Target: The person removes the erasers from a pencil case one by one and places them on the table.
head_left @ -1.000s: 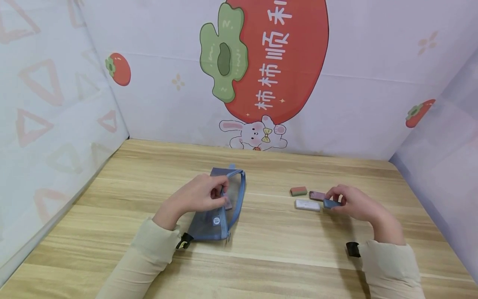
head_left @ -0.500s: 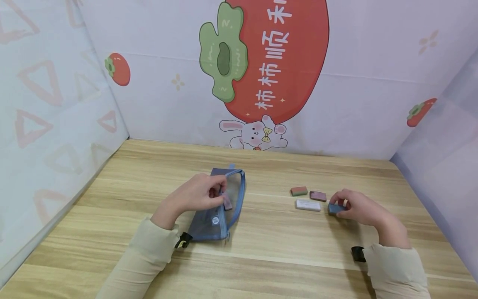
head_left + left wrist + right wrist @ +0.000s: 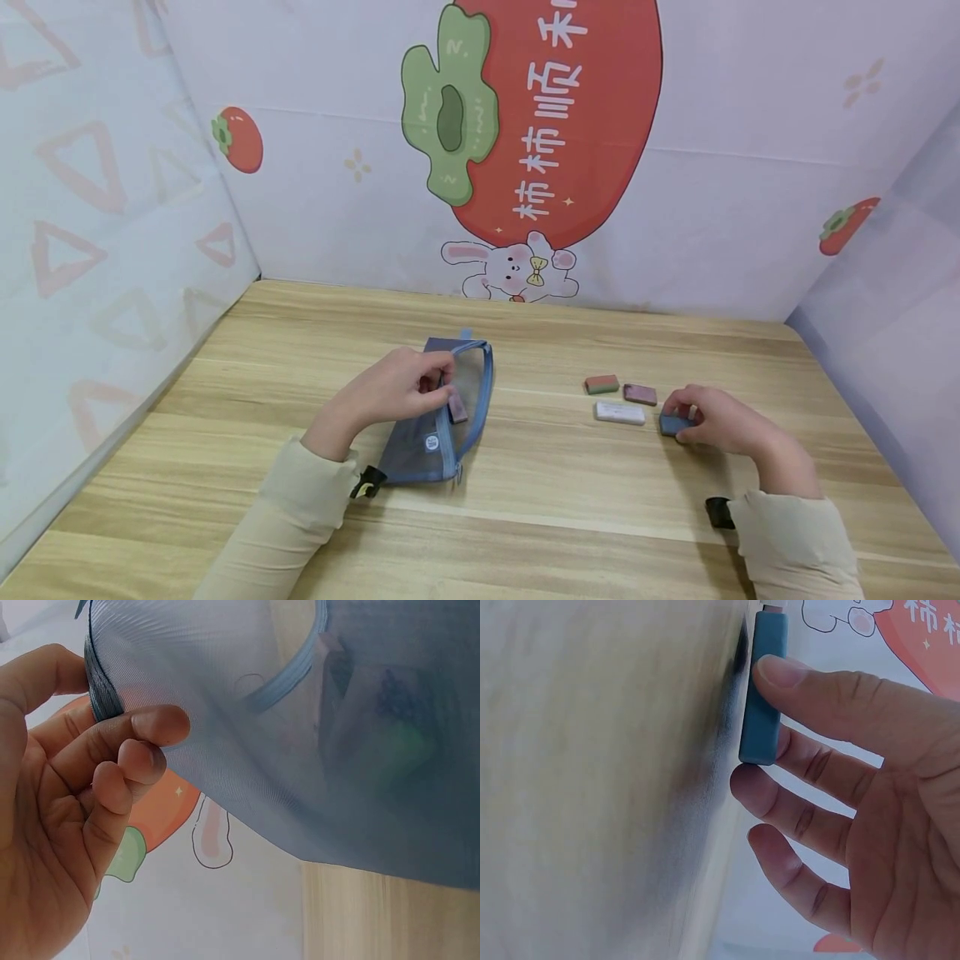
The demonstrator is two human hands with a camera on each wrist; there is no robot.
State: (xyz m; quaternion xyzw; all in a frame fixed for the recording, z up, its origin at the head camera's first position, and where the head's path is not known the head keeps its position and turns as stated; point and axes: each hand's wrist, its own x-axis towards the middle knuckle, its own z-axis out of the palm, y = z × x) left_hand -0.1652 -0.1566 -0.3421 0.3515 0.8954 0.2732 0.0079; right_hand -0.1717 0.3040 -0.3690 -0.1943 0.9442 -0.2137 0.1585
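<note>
My left hand (image 3: pixel 397 390) pinches the zipped edge of a blue mesh pencil pouch (image 3: pixel 412 457), holding its mouth open. Inside the pouch a dark purple eraser (image 3: pixel 457 407) shows. The left wrist view has the same mesh (image 3: pixel 232 757) between thumb and fingers, with blurred shapes behind it. To the right, my right hand (image 3: pixel 716 419) grips a blue eraser (image 3: pixel 674 425) at the tabletop. In the right wrist view the thumb lies across one face of that blue eraser (image 3: pixel 760 724), with fingers behind and below it.
Left of my right hand lie a red-and-green eraser (image 3: pixel 602 384), a purple eraser (image 3: pixel 640 394) and a white eraser (image 3: pixel 619 412). The wooden table (image 3: pixel 540 533) ends at a printed backdrop (image 3: pixel 337 225), with side walls left and right.
My right hand has moved slightly right and nearer to me with the blue eraser, away from the purple and white ones. The left hand stays almost still at the pouch.
</note>
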